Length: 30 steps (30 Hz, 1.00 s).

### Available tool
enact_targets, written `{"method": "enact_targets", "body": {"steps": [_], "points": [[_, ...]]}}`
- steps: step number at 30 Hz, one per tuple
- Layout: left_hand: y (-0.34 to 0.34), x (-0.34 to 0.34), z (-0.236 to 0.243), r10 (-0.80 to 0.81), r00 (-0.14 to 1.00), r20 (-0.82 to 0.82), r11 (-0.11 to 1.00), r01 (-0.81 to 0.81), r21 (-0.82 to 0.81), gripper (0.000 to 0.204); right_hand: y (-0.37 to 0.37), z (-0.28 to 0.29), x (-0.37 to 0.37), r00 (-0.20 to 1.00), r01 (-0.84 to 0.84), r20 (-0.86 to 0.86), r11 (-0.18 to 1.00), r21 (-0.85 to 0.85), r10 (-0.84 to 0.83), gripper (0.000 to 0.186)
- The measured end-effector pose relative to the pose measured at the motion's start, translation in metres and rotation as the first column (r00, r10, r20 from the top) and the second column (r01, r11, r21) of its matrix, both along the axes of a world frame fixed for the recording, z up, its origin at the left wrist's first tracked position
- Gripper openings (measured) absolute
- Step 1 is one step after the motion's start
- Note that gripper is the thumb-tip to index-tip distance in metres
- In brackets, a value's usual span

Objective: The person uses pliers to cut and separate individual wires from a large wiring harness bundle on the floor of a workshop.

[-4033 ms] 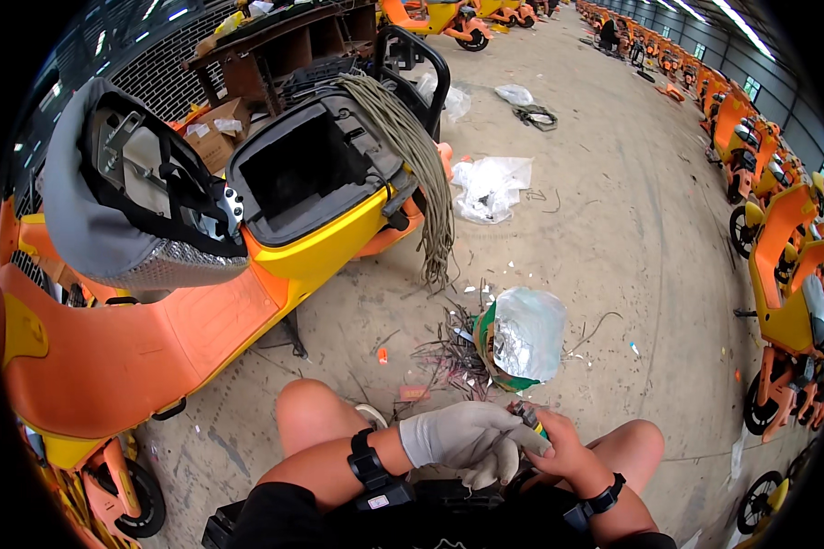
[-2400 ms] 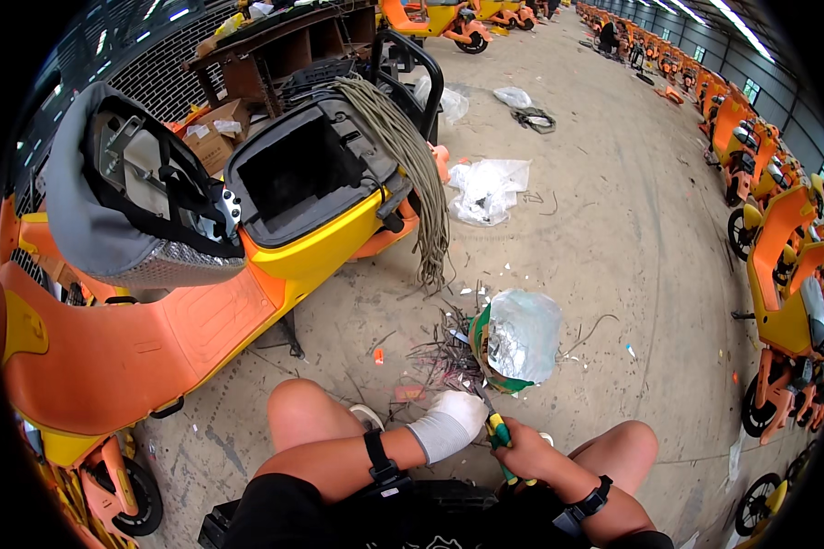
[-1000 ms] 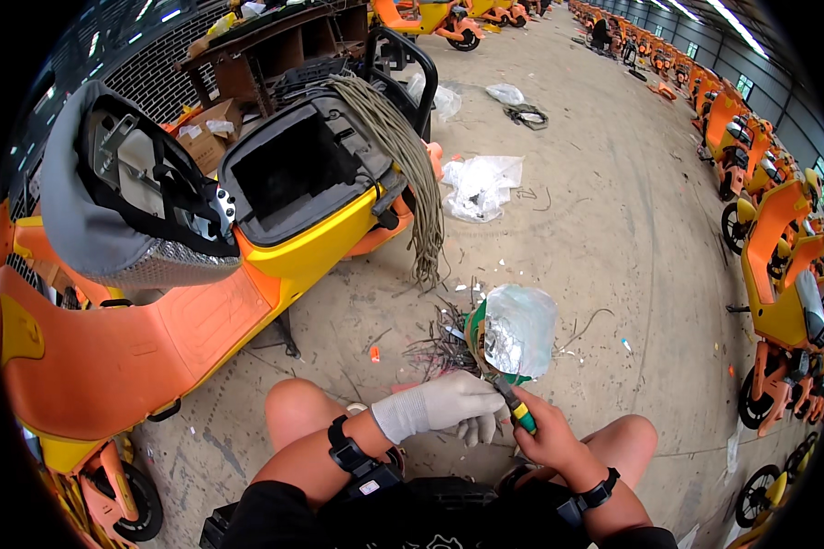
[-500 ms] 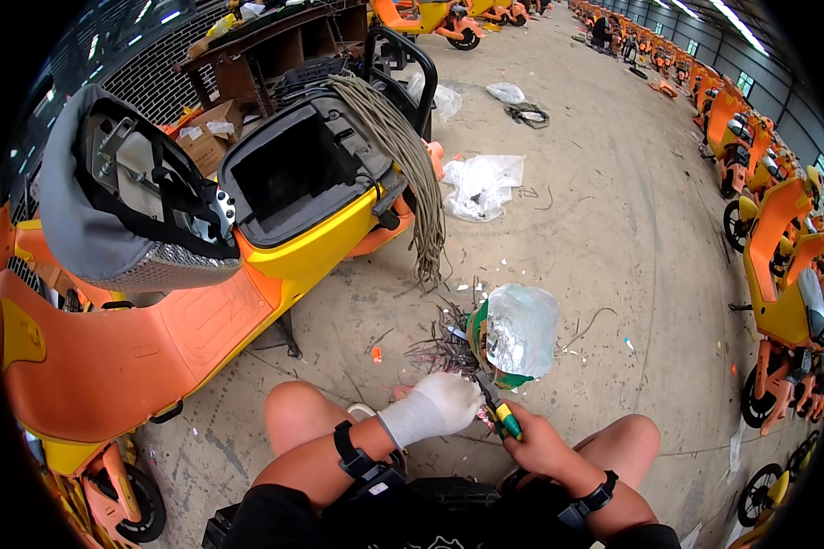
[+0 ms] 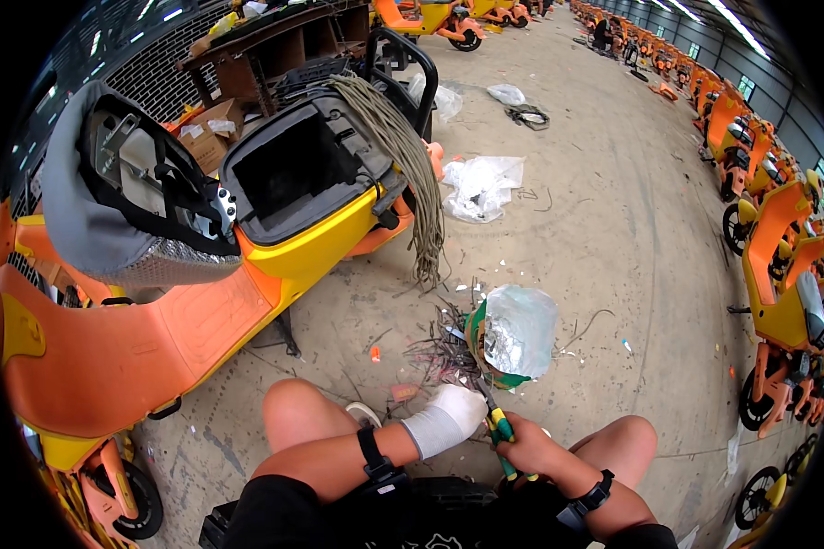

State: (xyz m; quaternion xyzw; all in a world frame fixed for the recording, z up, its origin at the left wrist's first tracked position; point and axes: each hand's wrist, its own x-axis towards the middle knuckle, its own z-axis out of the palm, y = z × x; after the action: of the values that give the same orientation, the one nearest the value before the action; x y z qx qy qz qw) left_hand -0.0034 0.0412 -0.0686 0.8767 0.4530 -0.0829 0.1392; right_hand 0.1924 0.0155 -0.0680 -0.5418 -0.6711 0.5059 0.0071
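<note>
Concrete floor (image 5: 632, 284), sandy grey and littered, spreads through a long warehouse; between a person's bent knees, dark metal pliers with green-and-yellow handles (image 5: 501, 427) point away from the body; the bare right hand (image 5: 529, 446) is wrapped around the handles; the left hand (image 5: 456, 414), in a pale knitted glove, is curled just beside the tool's head, though whether it grips anything cannot be told; careful handling, I judge, means gloved fingertips well clear of the metal edges, a grip far back on the handles, and a steady left wrist; just beyond lies a heap of thin dark clippings (image 5: 439, 352), beside a green bag with a silvery lining (image 5: 520, 334); farther left stands an orange-and-yellow scooter (image 5: 215, 320), its seat raised, grey-green cables (image 5: 394, 137) draped over the rear.
</note>
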Motion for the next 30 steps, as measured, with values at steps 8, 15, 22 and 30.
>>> {"method": "enact_targets", "body": {"steps": [8, 15, 22, 30], "points": [[-0.016, 0.022, -0.026, 0.041, 0.994, -0.102, 0.998, -0.037, 0.044, 0.017, 0.004, -0.004, 0.007, 0.999, 0.036, -0.012, 0.96, -0.278, -0.041, 0.049], [-0.003, 0.013, -0.016, 0.113, 0.992, 0.062, 0.991, -0.108, -0.078, 0.019, 0.001, -0.008, 0.012, 1.0, -0.018, 0.02, 0.999, -0.03, 0.019, 0.058], [0.031, -0.026, 0.047, 0.444, 0.813, 0.376, 0.71, -0.064, -0.701, 0.037, 0.004, 0.032, 0.005, 0.992, 0.034, -0.128, 0.959, 0.281, 0.003, 0.066], [0.005, -0.036, 0.046, 0.876, 0.328, 0.353, 0.036, 0.687, -0.726, 0.043, 0.005, 0.038, 0.01, 0.938, 0.034, -0.311, 0.856, 0.516, 0.15, 0.061]]}}
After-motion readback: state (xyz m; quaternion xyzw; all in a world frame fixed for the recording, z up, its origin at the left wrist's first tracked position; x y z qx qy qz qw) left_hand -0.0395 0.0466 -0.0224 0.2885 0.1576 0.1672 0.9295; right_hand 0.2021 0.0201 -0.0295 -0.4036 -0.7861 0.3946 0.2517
